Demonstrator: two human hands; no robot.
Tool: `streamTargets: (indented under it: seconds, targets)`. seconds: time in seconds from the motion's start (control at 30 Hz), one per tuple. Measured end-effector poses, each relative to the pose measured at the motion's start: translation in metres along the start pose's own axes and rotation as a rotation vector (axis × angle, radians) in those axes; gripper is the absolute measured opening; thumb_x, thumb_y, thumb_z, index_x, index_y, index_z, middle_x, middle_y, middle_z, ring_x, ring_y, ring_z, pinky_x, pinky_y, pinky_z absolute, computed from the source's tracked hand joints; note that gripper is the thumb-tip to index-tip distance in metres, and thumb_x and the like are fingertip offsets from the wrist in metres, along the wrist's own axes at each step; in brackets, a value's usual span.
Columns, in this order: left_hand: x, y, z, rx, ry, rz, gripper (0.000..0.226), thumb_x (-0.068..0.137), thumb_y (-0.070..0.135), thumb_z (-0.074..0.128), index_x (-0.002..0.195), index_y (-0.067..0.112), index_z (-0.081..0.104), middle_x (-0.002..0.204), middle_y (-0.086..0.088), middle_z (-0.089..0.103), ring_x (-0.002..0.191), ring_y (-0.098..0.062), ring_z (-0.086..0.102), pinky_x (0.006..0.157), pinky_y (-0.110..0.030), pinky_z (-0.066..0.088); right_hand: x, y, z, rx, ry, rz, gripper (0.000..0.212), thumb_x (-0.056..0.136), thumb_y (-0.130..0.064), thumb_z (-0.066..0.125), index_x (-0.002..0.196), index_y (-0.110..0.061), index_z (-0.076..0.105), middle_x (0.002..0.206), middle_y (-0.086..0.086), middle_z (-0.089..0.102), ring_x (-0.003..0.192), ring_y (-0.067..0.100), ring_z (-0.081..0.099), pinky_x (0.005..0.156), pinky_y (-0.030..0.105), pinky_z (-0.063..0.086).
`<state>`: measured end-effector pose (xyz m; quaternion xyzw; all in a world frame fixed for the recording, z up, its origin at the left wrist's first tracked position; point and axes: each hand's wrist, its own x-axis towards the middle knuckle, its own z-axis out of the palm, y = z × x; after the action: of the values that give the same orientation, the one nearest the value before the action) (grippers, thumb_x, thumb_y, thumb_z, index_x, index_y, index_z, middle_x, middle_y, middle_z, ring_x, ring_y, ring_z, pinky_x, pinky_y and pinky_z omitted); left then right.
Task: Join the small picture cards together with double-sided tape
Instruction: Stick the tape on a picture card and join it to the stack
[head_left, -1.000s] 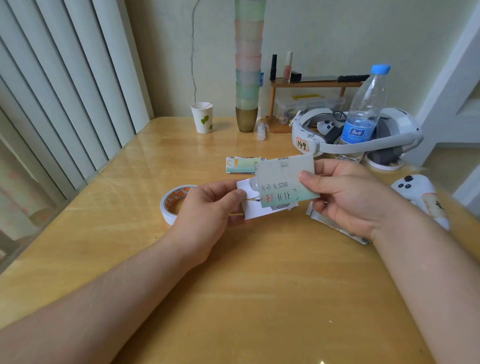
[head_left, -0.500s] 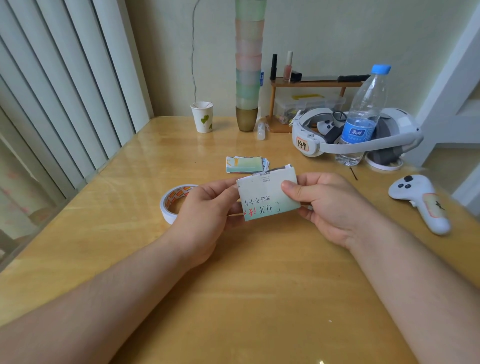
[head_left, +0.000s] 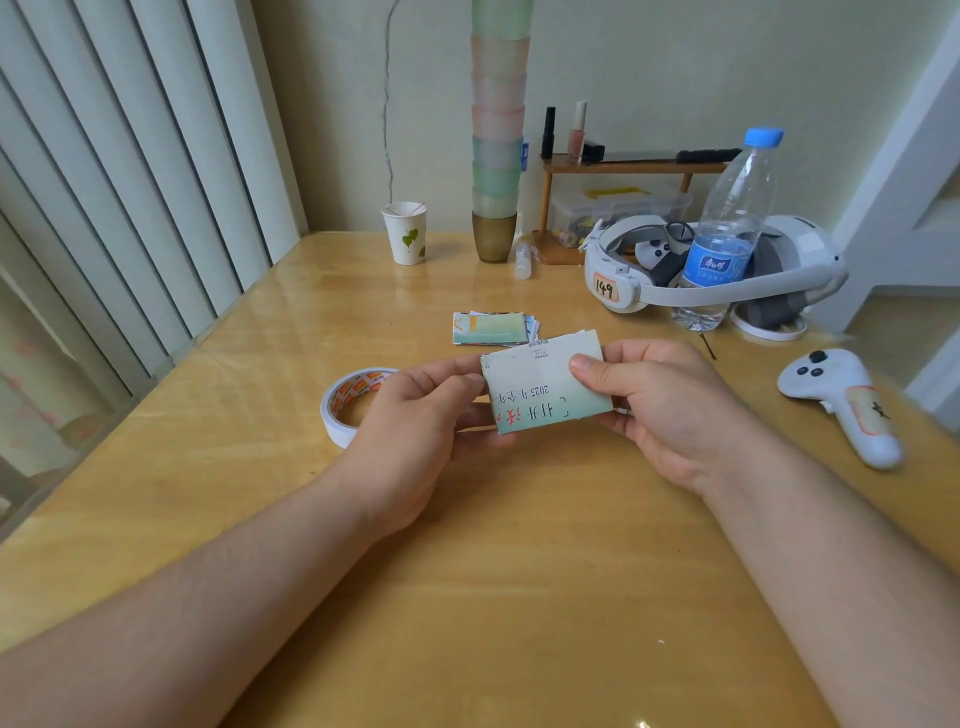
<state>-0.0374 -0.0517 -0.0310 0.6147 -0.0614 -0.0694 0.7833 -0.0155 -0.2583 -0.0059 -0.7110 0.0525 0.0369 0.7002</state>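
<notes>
From the head view, both hands hold one small pale-green picture card (head_left: 545, 387) with printed characters, lifted a little above the glossy yellow wooden table (head_left: 519, 597). The left hand (head_left: 415, 431) pinches the card's left edge between thumb and curled fingers. The right hand (head_left: 670, 410) grips its right side, thumb laid across the face and fingers folded behind. A thin sliver of a second card edge shows just past the top of the held card, so it seems that two cards are being pressed face to back; whether tape lies between them cannot be seen.

Just beyond the held card a short stack of small colourful picture cards (head_left: 491, 329) lies flat on the table. The white roll of double-sided tape (head_left: 350, 402) with orange print inside its core rests on the table, partly hidden behind the left hand.

Judging from this, at least one joint is under way or just made, and the waiting stack suggests that most of the joining is left. Each further card would likely need a fresh piece of tape from the roll.

Further back stand a paper cup (head_left: 406, 233), a clear water bottle (head_left: 727, 234) with a blue cap and a white headset (head_left: 717, 291), with a white controller (head_left: 841, 405) to the right.
</notes>
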Motion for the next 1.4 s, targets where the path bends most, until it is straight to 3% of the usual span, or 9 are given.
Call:
streamTargets:
  seconds: [0.27, 0.47, 0.67, 0.93, 1.07, 1.17, 1.3, 1.4]
  targets:
    - [0.0003, 0.0009, 0.002, -0.029, 0.018, -0.013, 0.035, 0.11, 0.005, 0.039, 0.118, 0.008, 0.073, 0.113, -0.015, 0.079, 0.093, -0.028, 0.078, 0.077, -0.037, 0.064, -0.0002, 0.0018, 0.0004, -0.034, 0.003, -0.013, 0.018, 0.09, -0.012, 0.075, 0.1, 0.002, 0.071, 0.086, 0.007, 0.078, 0.081, 0.016, 0.07, 0.08, 0.031, 0.054]
    - [0.0009, -0.0012, 0.001, -0.01, 0.017, 0.01, 0.029, 0.11, 0.014, 0.047, 0.126, 0.008, 0.07, 0.117, -0.013, 0.078, 0.103, -0.032, 0.077, 0.078, -0.034, 0.066, -0.0001, 0.0013, 0.002, -0.014, 0.01, -0.014, 0.006, 0.091, -0.01, 0.074, 0.087, -0.006, 0.07, 0.081, 0.006, 0.075, 0.08, 0.017, 0.067, 0.077, 0.031, 0.053]
    - [0.0008, -0.0034, 0.0009, 0.021, 0.018, 0.03, 0.027, 0.109, 0.012, 0.049, 0.125, 0.01, 0.071, 0.116, -0.011, 0.079, 0.105, -0.032, 0.077, 0.079, -0.033, 0.066, 0.0009, 0.0029, 0.0015, -0.017, 0.014, -0.044, 0.023, 0.091, -0.01, 0.074, 0.103, 0.009, 0.068, 0.085, 0.009, 0.076, 0.08, 0.019, 0.069, 0.075, 0.032, 0.053]
    - [0.0002, -0.0025, 0.0029, 0.042, 0.043, 0.049, 0.027, 0.109, 0.009, 0.049, 0.115, 0.014, 0.075, 0.111, -0.008, 0.08, 0.094, -0.024, 0.078, 0.075, -0.032, 0.065, 0.0018, 0.0035, 0.0025, -0.026, 0.017, -0.063, 0.026, 0.09, -0.01, 0.075, 0.103, 0.011, 0.067, 0.094, 0.015, 0.079, 0.085, 0.023, 0.07, 0.08, 0.038, 0.053]
    - [0.0, -0.002, 0.0029, 0.076, 0.09, 0.059, 0.027, 0.109, 0.009, 0.05, 0.113, 0.014, 0.075, 0.108, -0.007, 0.081, 0.093, -0.025, 0.079, 0.073, -0.033, 0.065, 0.0002, 0.0028, 0.0045, -0.037, 0.019, -0.073, 0.014, 0.088, -0.013, 0.078, 0.083, -0.007, 0.067, 0.095, 0.018, 0.078, 0.09, 0.027, 0.072, 0.084, 0.042, 0.054]
    - [-0.0001, -0.0015, 0.0023, 0.139, 0.124, 0.089, 0.028, 0.11, 0.009, 0.049, 0.115, 0.014, 0.076, 0.107, -0.006, 0.081, 0.094, -0.025, 0.079, 0.074, -0.033, 0.065, -0.001, 0.0035, 0.007, -0.027, 0.035, -0.095, 0.027, 0.085, -0.013, 0.082, 0.067, -0.018, 0.062, 0.088, 0.018, 0.075, 0.087, 0.028, 0.07, 0.081, 0.043, 0.052]
    - [-0.0011, -0.0006, 0.0035, 0.165, 0.15, 0.13, 0.029, 0.109, 0.007, 0.049, 0.112, 0.014, 0.077, 0.105, -0.005, 0.082, 0.096, -0.025, 0.079, 0.074, -0.033, 0.064, -0.0027, 0.0036, 0.0087, 0.0, 0.059, -0.108, 0.033, 0.08, -0.011, 0.086, 0.06, -0.02, 0.06, 0.079, 0.012, 0.071, 0.081, 0.028, 0.069, 0.075, 0.042, 0.052]
    - [-0.0016, 0.001, 0.0046, 0.169, 0.163, 0.148, 0.029, 0.109, 0.006, 0.05, 0.109, 0.015, 0.077, 0.104, -0.003, 0.082, 0.096, -0.022, 0.079, 0.074, -0.031, 0.064, -0.0027, 0.0037, 0.0091, 0.009, 0.074, -0.116, 0.034, 0.077, -0.012, 0.088, 0.055, -0.022, 0.064, 0.079, 0.019, 0.071, 0.081, 0.031, 0.07, 0.076, 0.044, 0.054]
